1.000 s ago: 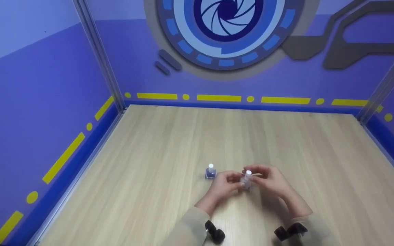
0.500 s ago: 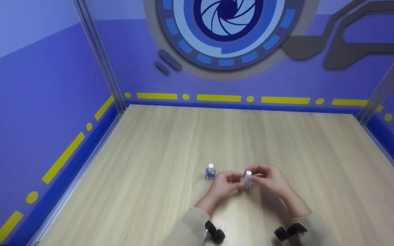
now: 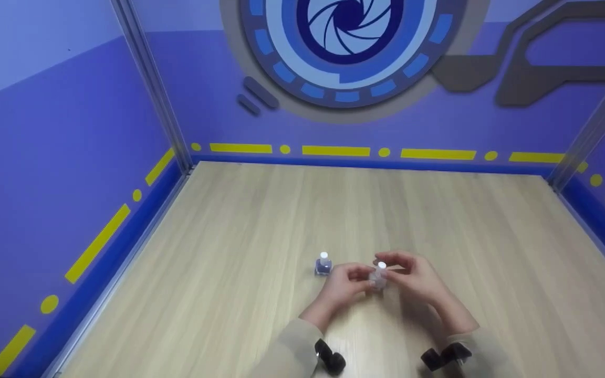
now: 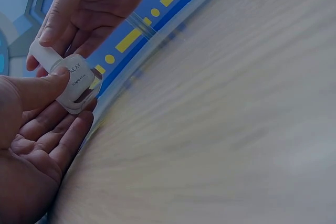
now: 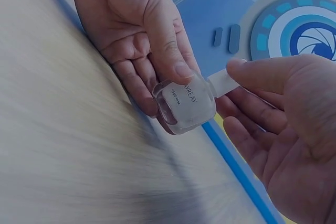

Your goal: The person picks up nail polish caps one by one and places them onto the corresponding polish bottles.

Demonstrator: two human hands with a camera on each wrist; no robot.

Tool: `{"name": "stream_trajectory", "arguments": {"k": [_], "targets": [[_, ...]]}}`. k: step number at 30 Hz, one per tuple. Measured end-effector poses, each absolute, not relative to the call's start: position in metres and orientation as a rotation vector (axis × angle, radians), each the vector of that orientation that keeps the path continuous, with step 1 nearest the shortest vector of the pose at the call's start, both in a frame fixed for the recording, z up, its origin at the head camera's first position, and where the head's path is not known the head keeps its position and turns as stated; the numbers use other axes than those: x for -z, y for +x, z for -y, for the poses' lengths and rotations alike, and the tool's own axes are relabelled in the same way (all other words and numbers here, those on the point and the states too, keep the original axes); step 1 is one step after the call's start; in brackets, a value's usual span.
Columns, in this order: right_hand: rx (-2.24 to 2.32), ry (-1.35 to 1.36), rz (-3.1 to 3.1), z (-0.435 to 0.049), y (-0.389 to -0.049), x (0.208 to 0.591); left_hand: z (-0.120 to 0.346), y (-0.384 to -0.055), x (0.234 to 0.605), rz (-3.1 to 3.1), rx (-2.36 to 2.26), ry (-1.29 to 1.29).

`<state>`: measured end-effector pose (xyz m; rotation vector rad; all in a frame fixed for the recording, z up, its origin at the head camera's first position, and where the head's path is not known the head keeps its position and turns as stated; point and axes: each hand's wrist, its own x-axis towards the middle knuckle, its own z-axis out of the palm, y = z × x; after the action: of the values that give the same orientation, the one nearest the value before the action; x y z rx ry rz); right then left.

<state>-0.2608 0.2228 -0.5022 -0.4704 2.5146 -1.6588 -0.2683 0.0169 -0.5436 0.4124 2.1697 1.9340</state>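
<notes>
A small clear glass bottle [image 3: 378,280] [image 4: 79,85] [image 5: 185,104] with a white cap [image 5: 223,82] is held just above the wooden tabletop [image 3: 260,220]. My left hand [image 3: 345,283] grips its body between thumb and fingers. My right hand [image 3: 408,275] pinches the white cap [image 4: 44,56] with thumb and fingertips. A second small bottle [image 3: 323,264], with purple contents and a white cap, stands upright on the table just left of my left hand.
Purple walls with yellow stripes close off the table at the back and on both sides, with metal posts [image 3: 150,84] in the corners. Black wrist mounts [image 3: 330,358] sit on both sleeves at the near edge.
</notes>
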Motion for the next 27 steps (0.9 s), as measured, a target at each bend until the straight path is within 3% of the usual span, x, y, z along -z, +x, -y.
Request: {"name": "stream_trajectory", "arguments": {"k": [15, 27], "targets": [[1.697, -0.508, -2.506, -0.2215, -0.2621, 0.5023, -0.0156, -0.2691, 0.5454, -2.161, -1.937, 0.439], [1.696, -0.366, -2.555, -0.2171, -0.2619, 0.5013, -0.0155, -0.269, 0.5453, -2.152, -1.935, 0.437]]}}
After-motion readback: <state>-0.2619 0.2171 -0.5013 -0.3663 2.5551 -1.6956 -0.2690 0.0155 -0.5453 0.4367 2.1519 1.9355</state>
